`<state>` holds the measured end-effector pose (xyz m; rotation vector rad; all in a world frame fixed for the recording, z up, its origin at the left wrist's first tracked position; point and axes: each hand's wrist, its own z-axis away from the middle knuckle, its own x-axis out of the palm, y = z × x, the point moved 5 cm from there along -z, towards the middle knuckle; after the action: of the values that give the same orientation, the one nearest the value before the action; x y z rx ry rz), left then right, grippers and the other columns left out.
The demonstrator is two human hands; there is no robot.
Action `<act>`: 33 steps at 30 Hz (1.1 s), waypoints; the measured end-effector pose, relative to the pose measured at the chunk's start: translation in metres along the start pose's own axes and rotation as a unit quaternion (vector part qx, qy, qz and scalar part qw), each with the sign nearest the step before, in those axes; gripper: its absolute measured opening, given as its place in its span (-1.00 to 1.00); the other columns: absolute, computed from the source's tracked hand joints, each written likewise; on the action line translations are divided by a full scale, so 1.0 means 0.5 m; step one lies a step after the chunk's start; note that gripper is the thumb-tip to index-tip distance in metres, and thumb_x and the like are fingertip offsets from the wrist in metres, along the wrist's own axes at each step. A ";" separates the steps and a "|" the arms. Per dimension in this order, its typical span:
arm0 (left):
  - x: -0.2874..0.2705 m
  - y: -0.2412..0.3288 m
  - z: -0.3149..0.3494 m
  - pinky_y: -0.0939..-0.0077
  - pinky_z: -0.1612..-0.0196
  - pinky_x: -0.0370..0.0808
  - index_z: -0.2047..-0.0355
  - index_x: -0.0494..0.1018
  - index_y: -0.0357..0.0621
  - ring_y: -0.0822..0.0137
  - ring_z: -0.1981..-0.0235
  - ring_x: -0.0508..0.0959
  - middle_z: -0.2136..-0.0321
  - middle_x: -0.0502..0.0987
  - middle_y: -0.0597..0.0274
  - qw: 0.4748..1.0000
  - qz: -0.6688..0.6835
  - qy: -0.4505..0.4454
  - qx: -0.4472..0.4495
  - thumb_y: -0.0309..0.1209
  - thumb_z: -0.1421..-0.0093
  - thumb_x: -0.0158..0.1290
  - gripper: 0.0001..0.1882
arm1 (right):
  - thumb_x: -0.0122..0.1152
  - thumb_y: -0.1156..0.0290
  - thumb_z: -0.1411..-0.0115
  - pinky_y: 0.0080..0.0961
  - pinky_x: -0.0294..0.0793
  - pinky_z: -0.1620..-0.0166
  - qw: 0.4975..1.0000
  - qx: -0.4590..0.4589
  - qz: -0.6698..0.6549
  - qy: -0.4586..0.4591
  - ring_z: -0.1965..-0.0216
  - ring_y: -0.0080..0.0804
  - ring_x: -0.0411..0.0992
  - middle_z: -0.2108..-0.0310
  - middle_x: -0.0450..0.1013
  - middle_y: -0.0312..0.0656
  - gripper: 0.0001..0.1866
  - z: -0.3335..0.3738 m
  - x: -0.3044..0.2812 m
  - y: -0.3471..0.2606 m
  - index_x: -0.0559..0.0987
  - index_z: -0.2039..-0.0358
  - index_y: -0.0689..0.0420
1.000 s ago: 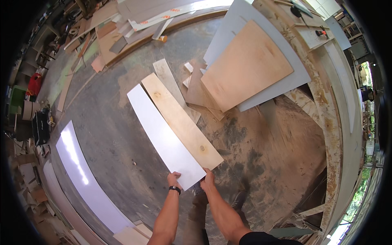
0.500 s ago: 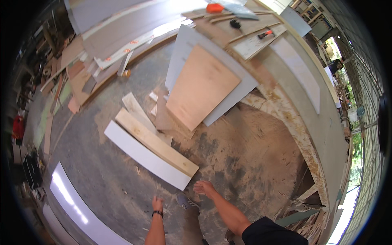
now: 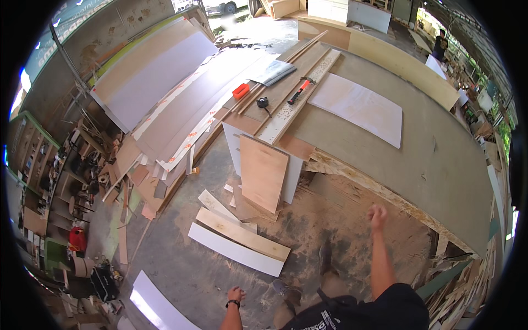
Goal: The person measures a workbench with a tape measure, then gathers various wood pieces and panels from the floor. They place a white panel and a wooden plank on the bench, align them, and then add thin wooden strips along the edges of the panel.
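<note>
My left hand (image 3: 236, 295) hangs low over the floor with loosely bent fingers and nothing in it, a dark band at its wrist. It is nearest to a long white board (image 3: 236, 250) lying on the floor. Beside that board lie a pale wooden plank (image 3: 242, 233) and a shorter pale strip (image 3: 217, 205). My right hand (image 3: 377, 216) is raised in the air by the near edge of a large worktable (image 3: 440, 181). Its fingers are loosely curled and hold nothing. A brown plywood panel (image 3: 263, 171) leans upright against the table's left end, with white panels behind it.
On the worktable lie a hammer (image 3: 301, 91), a black tape measure (image 3: 262, 103), an orange-red box-like object (image 3: 240, 91) and a flat white panel (image 3: 360, 107). Large sheets (image 3: 192, 104) are stacked to the left. Sawdust covers the floor (image 3: 341, 203). A person (image 3: 440, 45) is far right.
My view has lifted, showing more of the worktable and the far yard. My right hand has moved up and right, away from the boards' end. Both hands stay without anything in them.
</note>
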<state>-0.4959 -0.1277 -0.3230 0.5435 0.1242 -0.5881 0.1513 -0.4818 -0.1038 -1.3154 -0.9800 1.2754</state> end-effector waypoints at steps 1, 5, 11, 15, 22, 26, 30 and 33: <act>0.014 0.039 0.016 0.28 0.44 0.63 -0.15 0.37 -0.30 0.12 0.37 0.69 0.27 0.60 -0.02 1.000 -0.002 0.007 0.010 -0.50 -0.19 -0.07 -0.52 | 0.10 0.21 -0.33 -0.55 0.35 0.46 0.999 -0.011 0.033 0.006 0.56 -0.57 0.36 0.60 0.41 -0.34 -0.72 -0.093 -0.033 -0.011 0.51 0.44 0.13; 0.084 0.160 0.092 0.27 0.41 0.65 -0.16 0.33 -0.29 0.06 0.36 0.69 0.23 0.59 -0.08 0.997 0.028 0.042 0.055 -0.53 -0.19 -0.08 -0.51 | 0.11 0.18 -0.22 -0.28 0.45 0.29 0.971 -0.019 0.184 0.151 0.36 -0.29 0.50 0.39 0.53 -0.09 -0.66 -0.386 -0.070 -0.139 0.58 0.32 0.25; 0.342 0.221 0.215 0.05 0.21 0.65 -0.22 0.23 -0.36 -0.14 0.17 0.63 0.03 0.49 -0.27 0.985 0.173 0.025 0.001 -0.48 -0.26 -0.16 -0.50 | 0.15 0.08 -0.05 -0.11 0.45 -0.04 0.949 0.122 0.244 0.156 0.05 0.02 0.52 0.16 0.55 0.17 -0.43 -0.762 -0.032 -0.092 0.60 0.14 0.38; 0.545 0.324 0.246 0.14 0.20 0.65 -0.20 0.25 -0.37 -0.05 0.17 0.65 0.07 0.54 -0.22 0.991 0.084 -0.075 0.079 -0.46 -0.28 -0.12 -0.52 | 0.14 0.04 -0.03 -0.05 0.38 -0.16 0.915 0.094 0.311 0.239 -0.10 0.07 0.44 -0.01 0.46 0.30 -0.33 -0.958 -0.047 -0.050 0.56 0.08 0.46; 0.563 0.301 0.272 0.09 0.09 0.63 -0.16 0.27 -0.36 -0.04 0.07 0.62 0.02 0.53 -0.17 0.986 0.153 -0.047 0.047 -0.37 -0.31 -0.12 -0.54 | 0.16 -0.08 -0.02 -0.01 0.32 -0.20 0.928 0.251 0.261 0.089 -0.20 0.11 0.32 -0.17 0.33 0.26 -0.29 -0.861 0.044 -0.221 0.57 -0.06 0.19; 0.529 0.305 0.246 -0.06 0.02 0.57 -0.15 0.26 -0.34 -0.10 0.09 0.60 0.02 0.51 -0.17 0.979 0.199 0.011 -0.036 -0.29 -0.34 -0.19 -0.54 | 0.20 -0.03 -0.05 -0.05 0.43 -0.09 0.928 0.273 0.223 0.118 -0.05 0.05 0.46 0.01 0.48 0.19 -0.33 -0.839 0.049 -0.263 0.56 -0.05 0.23; 0.583 0.470 0.181 -0.01 0.23 0.63 -0.03 0.36 -0.36 -0.04 0.22 0.64 0.13 0.56 -0.13 0.987 0.151 0.041 0.023 -0.32 -0.30 -0.10 -0.60 | 0.29 0.11 -0.02 -0.20 0.47 -0.06 0.953 0.221 -0.196 0.068 -0.01 -0.09 0.47 0.07 0.51 0.08 -0.37 -1.031 -0.004 -0.101 0.54 0.05 0.40; 0.583 0.588 0.172 0.10 0.23 0.61 -0.01 0.42 -0.23 0.07 0.28 0.65 0.23 0.59 -0.02 0.988 0.084 0.008 0.130 -0.37 -0.20 0.00 -0.62 | 0.35 0.20 -0.03 -0.26 0.45 -0.08 0.958 0.178 -0.171 -0.145 0.03 -0.19 0.48 0.11 0.51 -0.02 -0.44 -1.057 0.036 -0.149 0.52 0.08 0.41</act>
<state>-0.0939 -0.1114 -0.1935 0.8036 0.0156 -0.4373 0.6830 -0.5179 -0.0726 -0.6607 -1.0649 1.3164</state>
